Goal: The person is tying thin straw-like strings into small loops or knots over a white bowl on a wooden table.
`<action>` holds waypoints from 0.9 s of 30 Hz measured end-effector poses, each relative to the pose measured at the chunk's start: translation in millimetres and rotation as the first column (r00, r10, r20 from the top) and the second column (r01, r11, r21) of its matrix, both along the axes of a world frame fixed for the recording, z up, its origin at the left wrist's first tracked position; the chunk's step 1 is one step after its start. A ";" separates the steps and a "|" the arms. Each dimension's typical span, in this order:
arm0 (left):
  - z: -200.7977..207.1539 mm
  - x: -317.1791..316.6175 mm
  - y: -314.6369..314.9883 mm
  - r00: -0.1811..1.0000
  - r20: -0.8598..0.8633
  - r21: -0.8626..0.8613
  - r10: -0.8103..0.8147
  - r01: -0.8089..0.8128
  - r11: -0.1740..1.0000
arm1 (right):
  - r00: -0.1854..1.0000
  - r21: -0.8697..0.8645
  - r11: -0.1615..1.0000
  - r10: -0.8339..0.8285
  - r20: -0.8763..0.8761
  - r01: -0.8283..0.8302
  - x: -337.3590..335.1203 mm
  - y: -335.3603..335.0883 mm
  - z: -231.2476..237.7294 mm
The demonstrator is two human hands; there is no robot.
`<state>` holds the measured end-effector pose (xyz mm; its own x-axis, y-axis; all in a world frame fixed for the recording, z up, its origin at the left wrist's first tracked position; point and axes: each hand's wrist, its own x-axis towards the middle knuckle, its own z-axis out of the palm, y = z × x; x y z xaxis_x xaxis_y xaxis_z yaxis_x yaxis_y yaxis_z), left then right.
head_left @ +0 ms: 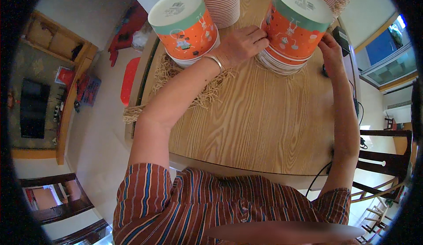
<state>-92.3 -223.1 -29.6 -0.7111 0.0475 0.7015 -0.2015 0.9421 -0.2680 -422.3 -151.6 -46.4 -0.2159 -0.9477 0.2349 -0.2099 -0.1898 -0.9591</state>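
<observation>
Head view: left hand [244, 46] and right hand [333, 55] flank the upturned orange tub stack [286, 35] on the table [246, 130], fingertips at its sides, grip hard to tell; probably light, stiff, dentable paper, best cupped low.

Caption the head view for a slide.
Left hand and right hand flank an upturned stack of orange and green tubs on a wood-grain table, tan cord lying left.
</observation>
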 end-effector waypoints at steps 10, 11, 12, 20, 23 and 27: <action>-6.0 -0.5 -2.2 1.000 -0.015 0.001 -0.014 0.014 1.000 | 1.000 -0.011 1.000 -0.010 0.027 0.010 1.9 2.5 -7.5; -6.2 -0.7 -2.2 1.000 -0.003 0.004 -0.010 0.010 1.000 | 1.000 -0.010 1.000 -0.011 0.028 0.011 0.6 2.3 -8.2; -6.2 -0.3 -2.1 1.000 -0.002 0.005 -0.010 0.010 1.000 | 1.000 -0.001 1.000 -0.016 -0.001 0.016 1.0 1.7 -8.5; -6.4 1.1 -2.0 0.999 0.015 0.008 -0.031 0.031 0.999 | 1.000 -0.003 1.000 -0.019 -0.023 0.019 -0.6 -0.3 -13.6; -10.2 2.0 -0.7 0.999 0.017 0.035 -0.027 0.026 0.999 | 1.000 0.005 1.000 -0.019 -0.006 0.019 1.7 0.9 -14.8; -16.2 4.7 -2.6 0.999 0.008 0.051 -0.032 0.032 0.998 | 0.999 -0.013 0.999 -0.034 -0.010 0.034 7.1 1.5 -14.4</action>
